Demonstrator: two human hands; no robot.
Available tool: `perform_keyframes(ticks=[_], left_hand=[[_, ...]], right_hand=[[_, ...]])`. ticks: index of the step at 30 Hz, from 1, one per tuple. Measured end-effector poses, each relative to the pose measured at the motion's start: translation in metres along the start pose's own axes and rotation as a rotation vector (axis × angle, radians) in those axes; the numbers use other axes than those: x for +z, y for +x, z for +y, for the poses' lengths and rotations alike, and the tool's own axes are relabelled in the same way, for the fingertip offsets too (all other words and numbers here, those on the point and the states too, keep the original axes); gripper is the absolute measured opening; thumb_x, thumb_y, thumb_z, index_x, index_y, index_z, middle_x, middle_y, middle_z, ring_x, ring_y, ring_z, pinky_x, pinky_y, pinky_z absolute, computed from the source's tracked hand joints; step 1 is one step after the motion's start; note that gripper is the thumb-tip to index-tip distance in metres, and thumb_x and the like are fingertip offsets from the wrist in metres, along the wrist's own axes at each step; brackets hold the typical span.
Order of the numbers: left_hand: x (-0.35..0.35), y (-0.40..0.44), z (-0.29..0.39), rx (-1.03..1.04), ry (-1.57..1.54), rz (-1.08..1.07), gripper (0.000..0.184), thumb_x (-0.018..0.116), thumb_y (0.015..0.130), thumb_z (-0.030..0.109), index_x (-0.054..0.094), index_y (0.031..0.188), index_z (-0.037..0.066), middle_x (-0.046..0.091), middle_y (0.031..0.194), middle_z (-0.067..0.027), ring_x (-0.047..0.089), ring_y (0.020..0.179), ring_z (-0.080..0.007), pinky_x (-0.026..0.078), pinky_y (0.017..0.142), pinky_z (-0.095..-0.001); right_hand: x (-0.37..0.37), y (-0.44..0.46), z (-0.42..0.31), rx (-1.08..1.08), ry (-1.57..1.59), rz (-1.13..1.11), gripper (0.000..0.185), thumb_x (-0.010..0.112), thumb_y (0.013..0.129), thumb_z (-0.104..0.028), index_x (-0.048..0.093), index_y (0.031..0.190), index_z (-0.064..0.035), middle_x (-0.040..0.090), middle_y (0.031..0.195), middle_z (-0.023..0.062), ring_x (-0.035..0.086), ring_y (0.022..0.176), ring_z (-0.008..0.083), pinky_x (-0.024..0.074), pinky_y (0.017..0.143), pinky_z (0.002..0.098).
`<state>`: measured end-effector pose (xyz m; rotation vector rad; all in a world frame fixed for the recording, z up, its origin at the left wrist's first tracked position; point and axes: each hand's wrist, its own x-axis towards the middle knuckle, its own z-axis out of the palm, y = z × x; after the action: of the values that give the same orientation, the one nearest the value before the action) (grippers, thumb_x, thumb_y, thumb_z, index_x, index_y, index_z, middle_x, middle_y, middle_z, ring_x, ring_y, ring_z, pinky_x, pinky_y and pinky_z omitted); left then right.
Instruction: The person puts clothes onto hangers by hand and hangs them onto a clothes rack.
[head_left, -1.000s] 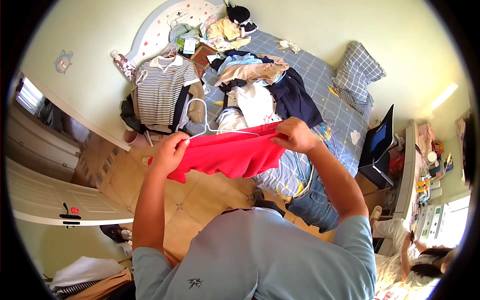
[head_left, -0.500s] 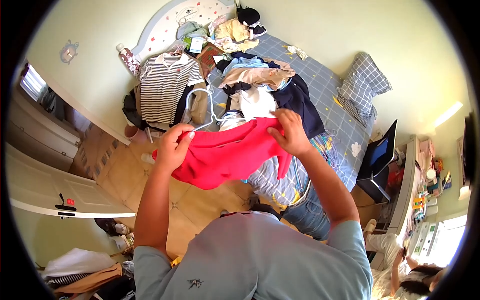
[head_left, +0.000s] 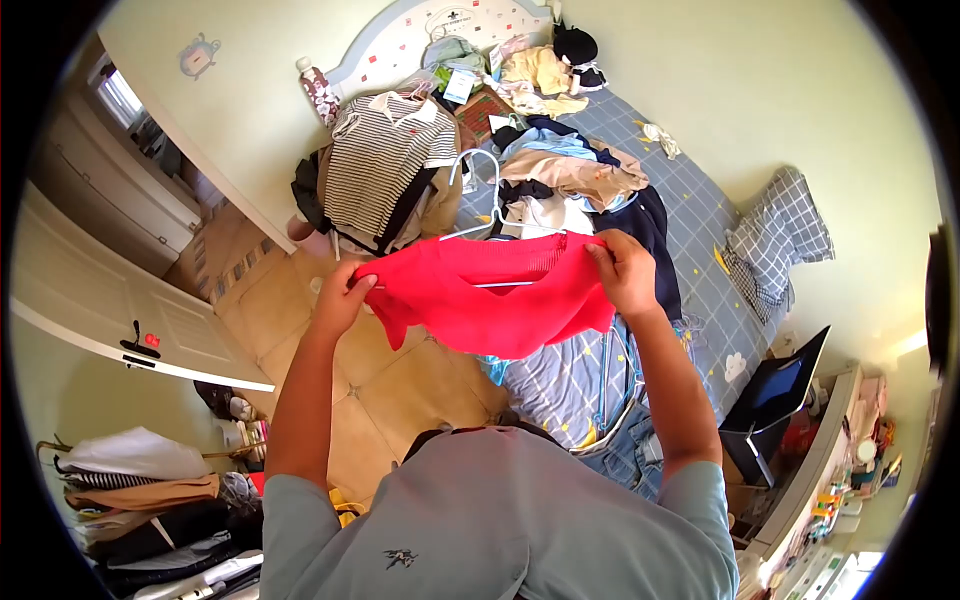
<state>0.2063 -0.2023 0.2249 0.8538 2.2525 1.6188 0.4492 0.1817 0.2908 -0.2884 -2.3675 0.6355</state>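
A red top (head_left: 500, 310) is stretched out between my hands in the middle of the view. The pale hanger (head_left: 495, 195) sits inside it, with its hook above the neckline and its lower bar showing in the neck opening. My left hand (head_left: 343, 298) pinches the shoulder at the left end. At the opposite end, my right hand (head_left: 628, 272) grips the other shoulder, thumb in front. Past the top, on the bed, lie a white garment (head_left: 545, 215) and dark and beige clothes (head_left: 590, 178).
A striped polo shirt (head_left: 390, 150) lies on a clothes pile left of the bed (head_left: 690, 215). Jeans (head_left: 630, 450) and several hangers (head_left: 610, 385) are at the near bed edge. An open door (head_left: 140, 300) stands left, a clothes rack (head_left: 150, 490) below it, a desk (head_left: 810, 470) right.
The hanger's left end has gone inside the red top, which now spreads evenly between both hands. My left hand has moved from the hanger end to the shoulder fabric. The view has shifted.
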Motion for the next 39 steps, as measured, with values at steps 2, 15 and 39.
perform_keyframes(ticks=[2,15,39], left_hand=[[-0.005,-0.001,-0.018,-0.033,-0.034,0.047,0.020,0.065,0.093,0.013,0.063,0.108,0.001,0.065,0.089,-0.0007,0.059,0.081,-0.0100,0.047,0.074,-0.0254],[-0.067,0.028,-0.100,-0.112,-0.358,0.281,0.032,0.070,0.091,0.011,0.060,0.119,0.003,0.065,0.109,-0.0022,0.059,0.099,-0.0113,0.048,0.088,-0.0269],[-0.214,0.137,-0.268,-0.090,-0.357,0.429,0.049,0.077,0.082,0.008,0.056,0.126,0.001,0.063,0.109,-0.0058,0.061,0.098,-0.0186,0.050,0.086,-0.0337]], right_hand=[[0.004,0.006,0.007,0.016,0.022,-0.064,0.014,0.068,0.088,-0.017,0.066,0.087,-0.0032,0.064,0.080,0.0151,0.063,0.076,0.0349,0.0496,0.065,0.0401],[0.092,0.084,-0.050,0.020,0.114,-0.008,0.012,0.069,0.088,-0.014,0.067,0.088,-0.0029,0.063,0.076,0.0142,0.062,0.069,0.0316,0.0480,0.061,0.0362],[0.339,0.249,-0.216,0.185,0.477,-0.090,0.015,0.069,0.091,-0.015,0.068,0.092,-0.0006,0.063,0.071,0.0085,0.057,0.062,0.0136,0.0465,0.059,0.0277]])
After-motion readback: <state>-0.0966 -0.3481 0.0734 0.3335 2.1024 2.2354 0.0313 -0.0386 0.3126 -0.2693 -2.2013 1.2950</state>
